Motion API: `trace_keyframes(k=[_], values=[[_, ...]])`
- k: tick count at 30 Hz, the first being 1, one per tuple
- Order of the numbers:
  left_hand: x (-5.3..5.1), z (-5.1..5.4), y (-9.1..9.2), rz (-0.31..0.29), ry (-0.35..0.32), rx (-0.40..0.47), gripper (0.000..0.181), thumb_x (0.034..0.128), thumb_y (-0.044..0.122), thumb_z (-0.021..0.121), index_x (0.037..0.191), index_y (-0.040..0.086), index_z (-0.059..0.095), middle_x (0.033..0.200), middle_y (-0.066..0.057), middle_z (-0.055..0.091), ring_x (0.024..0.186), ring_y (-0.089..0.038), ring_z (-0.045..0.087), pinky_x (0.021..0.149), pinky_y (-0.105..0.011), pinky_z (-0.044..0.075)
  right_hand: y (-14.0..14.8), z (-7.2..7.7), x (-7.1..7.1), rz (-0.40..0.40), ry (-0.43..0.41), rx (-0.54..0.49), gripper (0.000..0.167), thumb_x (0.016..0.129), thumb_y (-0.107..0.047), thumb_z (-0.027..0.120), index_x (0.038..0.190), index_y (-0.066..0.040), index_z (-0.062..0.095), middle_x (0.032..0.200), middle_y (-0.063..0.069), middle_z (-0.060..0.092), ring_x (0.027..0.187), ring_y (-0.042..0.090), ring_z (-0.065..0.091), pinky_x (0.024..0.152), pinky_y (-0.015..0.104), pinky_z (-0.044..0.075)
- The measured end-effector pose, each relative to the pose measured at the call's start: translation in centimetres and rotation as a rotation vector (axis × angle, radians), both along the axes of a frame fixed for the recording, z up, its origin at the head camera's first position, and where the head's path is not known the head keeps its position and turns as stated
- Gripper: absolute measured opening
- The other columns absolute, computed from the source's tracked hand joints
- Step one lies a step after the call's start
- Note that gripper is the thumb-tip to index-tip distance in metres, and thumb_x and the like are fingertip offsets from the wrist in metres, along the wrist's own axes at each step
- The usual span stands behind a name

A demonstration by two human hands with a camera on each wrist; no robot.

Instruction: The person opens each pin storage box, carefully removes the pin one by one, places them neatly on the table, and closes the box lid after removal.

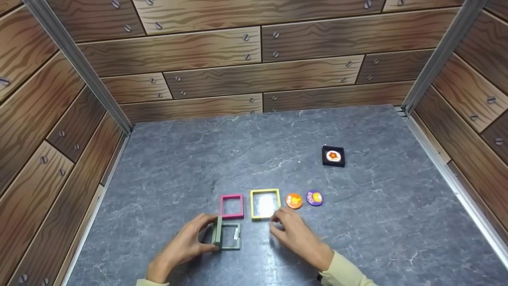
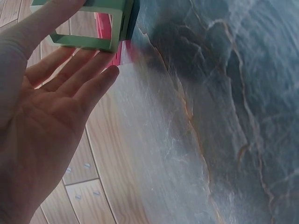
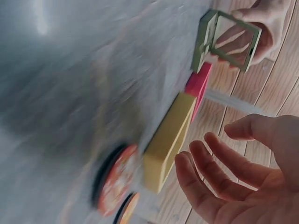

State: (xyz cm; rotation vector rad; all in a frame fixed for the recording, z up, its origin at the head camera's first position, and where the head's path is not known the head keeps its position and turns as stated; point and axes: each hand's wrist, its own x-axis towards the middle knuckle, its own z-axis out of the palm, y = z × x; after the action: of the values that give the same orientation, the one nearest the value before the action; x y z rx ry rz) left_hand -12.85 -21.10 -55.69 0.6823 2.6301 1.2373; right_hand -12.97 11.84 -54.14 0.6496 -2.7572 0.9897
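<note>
My left hand (image 1: 184, 242) grips one half of a green hinged frame (image 1: 217, 231) between thumb and fingers. That half stands upright, while the other half lies flat on the table. In the left wrist view the fingers (image 2: 93, 65) lie along the edge of the green frame (image 2: 84, 42). My right hand (image 1: 295, 234) hovers by the near right corner of a yellow square frame (image 1: 251, 204), its fingers loosely bent and nothing in them. Just left of the yellow frame lies a pink square frame (image 1: 231, 217). An orange round badge (image 1: 294, 201) and a purple round badge (image 1: 314, 198) lie to its right.
Farther back on the right, a black square frame (image 1: 325, 162) lies with a red-and-white round badge (image 1: 333, 155) in it. Wood-patterned panels (image 1: 210, 47) enclose the grey marbled table (image 1: 178, 159) at the back and both sides.
</note>
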Motion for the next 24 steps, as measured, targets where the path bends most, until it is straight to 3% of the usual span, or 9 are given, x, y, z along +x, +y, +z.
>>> trace_keyframes(k=[7, 13, 18, 24], values=[[-0.2, -0.1, 0.0, 0.016, 0.043, -0.066, 0.078, 0.0749, 0.018, 0.094, 0.144, 0.003, 0.061, 0.134, -0.006, 0.067, 0.124, -0.031, 0.067, 0.113, -0.051, 0.054, -3.0, 0.8, -1.0, 0.099, 0.043, 0.005, 0.004, 0.092, -0.007, 0.075, 0.092, -0.004, 0.076, 0.086, 0.004, 0.07, 0.082, 0.017, 0.066, 0.078, 0.032, 0.061], [-0.3, -0.3, 0.2, 0.007, 0.018, -0.082, 0.08, 0.0763, 0.018, 0.094, 0.146, 0.0, 0.06, 0.137, -0.006, 0.067, 0.127, -0.03, 0.066, 0.115, -0.051, 0.053, -5.1, 0.9, -1.5, 0.157, 0.038, 0.021, 0.009, 0.093, -0.006, 0.072, 0.098, 0.0, 0.077, 0.092, 0.007, 0.072, 0.086, 0.018, 0.066, 0.079, 0.029, 0.062], [-0.3, -0.3, 0.2, 0.006, -0.007, -0.077, 0.08, 0.078, 0.019, 0.093, 0.148, 0.002, 0.059, 0.138, -0.004, 0.066, 0.128, -0.029, 0.065, 0.115, -0.048, 0.053, -6.8, 1.3, -1.8, 0.203, 0.104, 0.06, 0.014, 0.097, -0.011, 0.071, 0.104, 0.0, 0.076, 0.095, 0.007, 0.071, 0.088, 0.018, 0.065, 0.08, 0.029, 0.061], [-0.5, -0.3, 0.5, -0.024, 0.043, -0.092, 0.078, 0.0787, 0.017, 0.093, 0.147, 0.002, 0.059, 0.134, -0.004, 0.067, 0.121, -0.025, 0.067, 0.109, -0.04, 0.057, -8.3, 1.6, -2.3, 0.237, 0.129, 0.103, 0.019, 0.102, -0.018, 0.069, 0.109, -0.001, 0.075, 0.101, 0.009, 0.071, 0.096, 0.021, 0.067, 0.089, 0.032, 0.062]])
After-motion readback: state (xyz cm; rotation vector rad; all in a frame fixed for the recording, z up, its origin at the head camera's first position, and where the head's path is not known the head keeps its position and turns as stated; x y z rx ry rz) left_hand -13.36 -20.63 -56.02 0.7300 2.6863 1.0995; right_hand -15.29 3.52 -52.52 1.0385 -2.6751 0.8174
